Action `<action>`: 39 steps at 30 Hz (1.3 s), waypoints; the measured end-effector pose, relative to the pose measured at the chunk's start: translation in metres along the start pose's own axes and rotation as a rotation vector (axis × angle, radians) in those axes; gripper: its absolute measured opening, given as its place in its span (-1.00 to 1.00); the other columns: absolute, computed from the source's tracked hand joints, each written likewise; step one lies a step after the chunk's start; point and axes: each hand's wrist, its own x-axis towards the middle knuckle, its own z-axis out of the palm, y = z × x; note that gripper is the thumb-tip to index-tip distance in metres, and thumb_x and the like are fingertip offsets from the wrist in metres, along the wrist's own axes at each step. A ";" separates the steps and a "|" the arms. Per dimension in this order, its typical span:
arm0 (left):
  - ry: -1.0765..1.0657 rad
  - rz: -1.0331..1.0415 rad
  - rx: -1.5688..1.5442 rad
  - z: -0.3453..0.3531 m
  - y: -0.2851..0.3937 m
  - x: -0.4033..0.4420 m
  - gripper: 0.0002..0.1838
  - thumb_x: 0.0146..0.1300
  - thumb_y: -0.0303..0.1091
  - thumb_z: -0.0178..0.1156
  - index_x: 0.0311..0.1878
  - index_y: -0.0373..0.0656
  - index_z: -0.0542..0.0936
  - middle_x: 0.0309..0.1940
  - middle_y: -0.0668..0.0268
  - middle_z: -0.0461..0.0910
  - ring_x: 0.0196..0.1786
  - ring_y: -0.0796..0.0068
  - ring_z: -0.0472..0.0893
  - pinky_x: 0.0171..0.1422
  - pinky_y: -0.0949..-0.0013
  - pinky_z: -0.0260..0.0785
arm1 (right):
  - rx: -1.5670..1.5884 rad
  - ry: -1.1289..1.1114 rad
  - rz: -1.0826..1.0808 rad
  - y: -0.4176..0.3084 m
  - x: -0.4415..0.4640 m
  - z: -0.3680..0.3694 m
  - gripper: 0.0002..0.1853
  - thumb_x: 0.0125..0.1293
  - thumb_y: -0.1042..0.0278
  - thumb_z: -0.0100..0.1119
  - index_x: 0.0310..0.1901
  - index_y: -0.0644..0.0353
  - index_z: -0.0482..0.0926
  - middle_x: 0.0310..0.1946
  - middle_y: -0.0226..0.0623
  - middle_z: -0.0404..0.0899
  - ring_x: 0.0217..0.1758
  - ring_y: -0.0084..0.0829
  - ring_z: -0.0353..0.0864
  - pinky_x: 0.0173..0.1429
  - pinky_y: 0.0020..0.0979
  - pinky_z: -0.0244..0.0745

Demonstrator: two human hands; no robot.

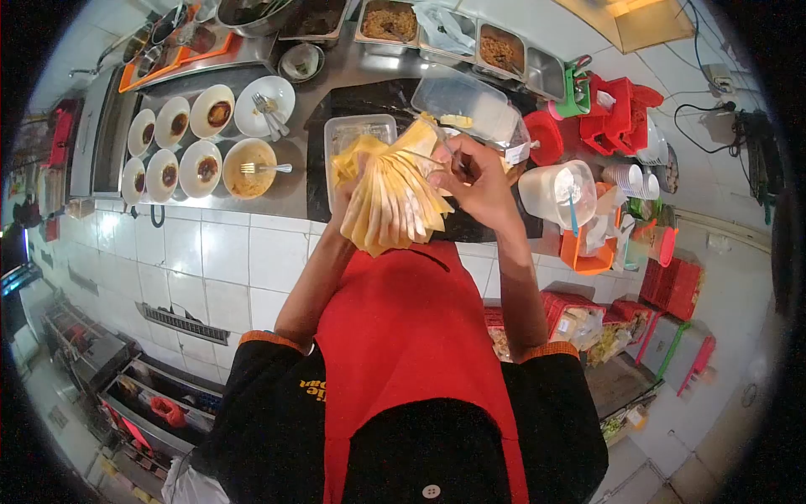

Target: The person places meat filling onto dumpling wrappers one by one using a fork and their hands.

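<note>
A thick stack of thin yellow dough sheets (395, 197), dusted white and fanned out like pleats, is held up above the counter. My left hand (357, 168) grips the stack from its left side, its fingers mostly hidden behind the sheets. At the stack's right edge, my right hand (474, 172) has its thumb and fingers pinched together on the sheet edges. Behind the stack, a clear rectangular container (340, 130) sits on the dark board. A clear plastic lid (466, 101) lies beyond the hands, beside a plastic bag.
Several white bowls with dark sauce (201, 168) stand left, near a bowl with a fork (249, 186) and a plate with cutlery (252, 97). To the right are a tub of white powder (546, 193) and red baskets (617, 118). Metal food trays (504, 50) line the back.
</note>
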 end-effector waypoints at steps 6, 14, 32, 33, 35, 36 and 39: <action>0.081 -0.070 0.082 0.002 0.006 0.000 -0.41 0.51 0.06 -0.14 0.12 -0.40 0.48 -0.01 0.12 0.57 -0.01 0.35 0.63 0.11 0.29 0.54 | -0.232 -0.030 0.021 0.003 0.000 0.004 -0.80 0.11 0.50 0.42 -0.25 0.25 0.59 -0.38 -0.59 0.44 -0.44 -0.77 0.23 -0.41 -0.62 0.12; 0.198 0.103 0.221 0.010 0.012 -0.001 -0.52 0.53 -0.07 -0.13 0.26 -0.28 0.35 0.03 0.14 0.54 0.03 0.36 0.61 0.11 0.31 0.50 | 0.236 -0.160 0.084 0.035 0.007 0.031 -0.52 0.22 0.58 0.30 0.19 0.30 0.46 0.10 -0.36 0.53 0.08 -0.59 0.50 0.11 -0.53 0.42; 0.083 0.157 -0.431 -0.105 -0.004 0.026 -0.11 0.36 0.39 -0.26 0.23 -0.39 0.38 0.12 -0.04 0.52 0.12 0.07 0.58 0.23 0.03 0.46 | -0.508 0.001 -0.203 0.072 0.032 0.120 -0.33 -0.20 0.26 0.57 0.00 0.33 0.52 -0.10 -0.05 0.56 -0.04 -0.17 0.62 0.06 -0.29 0.52; 0.061 0.132 -0.507 -0.127 -0.014 0.031 -0.16 0.40 0.34 -0.25 0.23 -0.38 0.39 0.11 -0.05 0.53 0.12 0.05 0.58 0.25 0.02 0.44 | -0.504 -0.003 -0.209 0.072 0.032 0.119 -0.33 -0.20 0.26 0.57 0.00 0.33 0.52 -0.10 -0.05 0.56 -0.04 -0.17 0.62 0.06 -0.29 0.52; 0.104 0.202 -0.448 -0.135 -0.016 0.031 -0.36 0.48 0.10 -0.14 0.23 -0.36 0.39 0.12 -0.04 0.52 0.12 0.04 0.58 0.28 0.00 0.42 | -0.325 -0.050 -0.086 0.072 0.032 0.112 -0.34 -0.20 0.24 0.59 -0.02 0.32 0.54 -0.13 -0.10 0.56 -0.03 -0.21 0.61 0.07 -0.30 0.51; 0.254 0.234 -0.330 -0.124 -0.004 0.031 -0.43 0.48 0.00 -0.10 0.25 -0.36 0.38 0.13 -0.03 0.52 0.12 0.03 0.58 0.29 0.00 0.42 | -0.261 -0.072 -0.050 0.079 0.034 0.107 -0.31 -0.18 0.21 0.62 0.02 0.29 0.54 -0.18 -0.18 0.56 -0.11 -0.29 0.60 0.01 -0.35 0.51; 0.214 0.344 -0.418 -0.142 0.021 0.035 -0.44 0.47 -0.08 -0.03 0.34 -0.32 0.29 0.21 -0.01 0.47 0.23 0.05 0.51 0.33 -0.02 0.39 | -0.383 -0.091 -0.222 0.095 0.045 0.075 -0.28 -0.15 0.19 0.62 0.09 0.25 0.53 -0.21 -0.24 0.56 -0.20 -0.37 0.59 -0.07 -0.43 0.51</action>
